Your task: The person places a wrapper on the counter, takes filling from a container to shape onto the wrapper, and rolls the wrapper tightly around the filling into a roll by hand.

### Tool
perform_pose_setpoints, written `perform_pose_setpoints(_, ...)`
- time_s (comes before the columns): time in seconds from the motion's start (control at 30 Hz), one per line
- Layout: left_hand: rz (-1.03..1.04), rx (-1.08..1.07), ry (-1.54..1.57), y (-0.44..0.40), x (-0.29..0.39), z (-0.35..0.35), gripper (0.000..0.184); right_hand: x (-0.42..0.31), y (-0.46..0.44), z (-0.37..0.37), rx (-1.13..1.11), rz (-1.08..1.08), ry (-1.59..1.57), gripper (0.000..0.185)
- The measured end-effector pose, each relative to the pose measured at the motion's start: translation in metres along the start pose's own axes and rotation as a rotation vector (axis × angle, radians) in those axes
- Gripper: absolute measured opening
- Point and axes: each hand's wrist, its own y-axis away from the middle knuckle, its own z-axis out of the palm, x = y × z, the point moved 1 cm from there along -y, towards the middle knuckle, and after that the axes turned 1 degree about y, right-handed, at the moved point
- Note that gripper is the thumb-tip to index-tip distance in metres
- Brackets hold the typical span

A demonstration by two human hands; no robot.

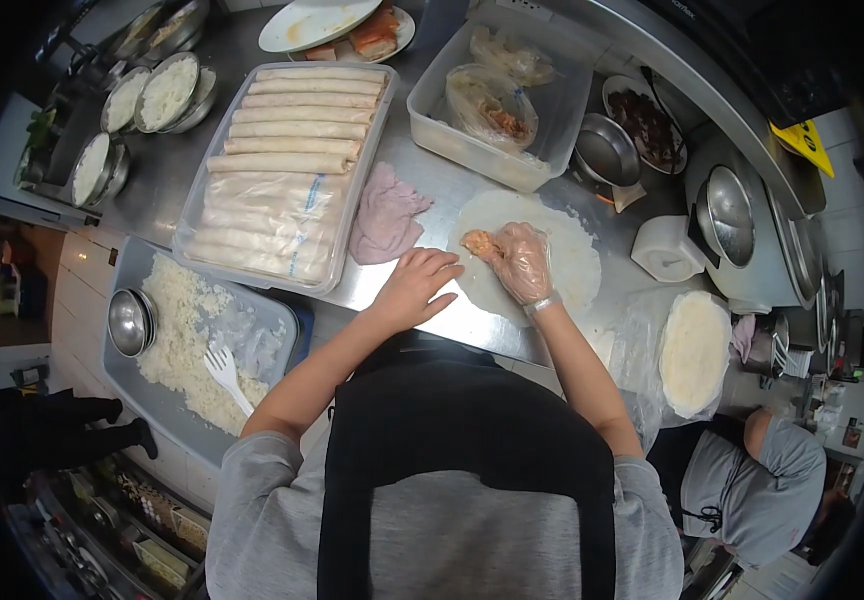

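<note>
Right hand [524, 262], gloved, pinches orange filling [478, 242] at the flat wrapper [577, 265] on the table [492, 335]; left hand [416, 288] spread by its left edge. I read this one as early: no fold yet. Finished rolls [302, 115] sit far left; spare wrappers [694, 355], apparently, right.

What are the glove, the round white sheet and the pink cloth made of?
The glove looks like thin, shiny plastic: it's see-through and wrinkled. The round white sheet is maybe thin, dull dough, being pale with an uneven edge. The pink cloth is probably soft, matt fabric, since it lies crumpled in folds.
</note>
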Motion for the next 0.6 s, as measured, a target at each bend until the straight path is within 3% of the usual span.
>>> perform_pose_setpoints(0.13,0.053,0.073,-0.070,0.002,0.003,-0.002,0.038,-0.014,-0.006,0.001,0.044,0.022,0.029,0.041)
perform_pose_setpoints(0.2,0.024,-0.021,0.007,0.004,-0.001,0.001,0.037,-0.013,-0.010,0.010,0.109,-0.005,0.039,0.038)
perform_pose_setpoints(0.27,0.024,-0.015,0.016,0.004,-0.002,0.002,0.036,-0.010,-0.014,0.017,-0.027,0.015,0.056,0.039)
perform_pose_setpoints(0.4,0.039,-0.001,0.037,0.003,-0.004,0.002,0.035,-0.018,-0.013,0.015,0.067,-0.013,0.041,0.045)
perform_pose_setpoints(0.47,0.050,-0.005,0.041,0.002,-0.004,0.001,0.035,-0.014,-0.019,0.021,-0.084,-0.018,0.062,0.052)
perform_pose_setpoints(0.6,-0.033,0.084,0.098,-0.013,-0.010,-0.010,0.036,-0.016,-0.003,-0.009,0.000,-0.001,0.005,0.046)
